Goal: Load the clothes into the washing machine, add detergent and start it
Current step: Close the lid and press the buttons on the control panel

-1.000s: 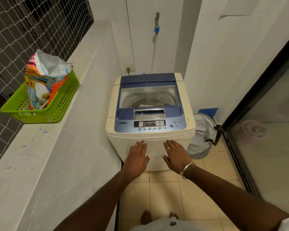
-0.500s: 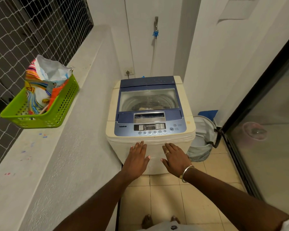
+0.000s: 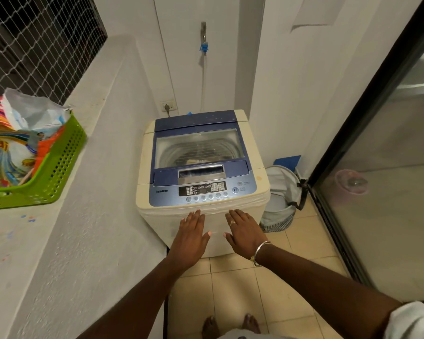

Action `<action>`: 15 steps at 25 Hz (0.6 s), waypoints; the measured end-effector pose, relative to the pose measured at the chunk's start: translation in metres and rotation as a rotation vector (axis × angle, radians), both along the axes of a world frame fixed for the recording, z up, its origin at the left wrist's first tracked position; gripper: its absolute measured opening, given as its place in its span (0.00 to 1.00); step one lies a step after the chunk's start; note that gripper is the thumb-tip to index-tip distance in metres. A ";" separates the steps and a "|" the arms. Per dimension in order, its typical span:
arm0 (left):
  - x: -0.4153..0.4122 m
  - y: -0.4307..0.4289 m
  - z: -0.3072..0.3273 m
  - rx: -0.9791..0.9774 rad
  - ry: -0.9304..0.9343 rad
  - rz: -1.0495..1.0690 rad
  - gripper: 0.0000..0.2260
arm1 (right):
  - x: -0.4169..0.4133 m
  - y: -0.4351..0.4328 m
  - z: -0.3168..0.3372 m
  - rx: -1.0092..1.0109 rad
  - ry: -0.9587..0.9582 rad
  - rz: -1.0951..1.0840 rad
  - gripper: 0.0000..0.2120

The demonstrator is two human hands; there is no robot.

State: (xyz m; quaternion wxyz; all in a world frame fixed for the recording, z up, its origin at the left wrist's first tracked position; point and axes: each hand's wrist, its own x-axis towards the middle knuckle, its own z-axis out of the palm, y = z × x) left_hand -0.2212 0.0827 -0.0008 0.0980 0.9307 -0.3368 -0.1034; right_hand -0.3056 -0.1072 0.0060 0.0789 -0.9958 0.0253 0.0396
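Both hands are flat and spread, holding nothing: left hand and right hand side by side against the near front of the washing machine, lid closed.

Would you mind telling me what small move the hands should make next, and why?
Probably lift the right hand to the lid handle and raise the lid: it is shut, both hands are empty, the left hand included, and the detergent bag sits untouched in its green basket.

The washing machine stood against the back wall, with a ledge to its left. A basket sat on that ledge, holding a detergent bag. A laundry hamper stood on the floor just right of the machine.
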 end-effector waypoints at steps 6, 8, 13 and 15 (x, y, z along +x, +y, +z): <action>0.021 -0.006 0.011 -0.023 -0.069 0.005 0.28 | 0.019 -0.012 0.006 0.009 -0.017 -0.006 0.32; 0.030 -0.010 0.016 -0.041 -0.073 0.015 0.29 | 0.034 -0.019 0.014 0.007 -0.027 -0.022 0.32; 0.047 -0.020 0.025 -0.032 -0.081 0.022 0.31 | 0.066 -0.041 0.031 -0.014 -0.009 -0.076 0.33; 0.053 -0.025 0.027 -0.038 -0.084 0.025 0.31 | 0.075 -0.050 0.030 -0.027 0.044 -0.081 0.35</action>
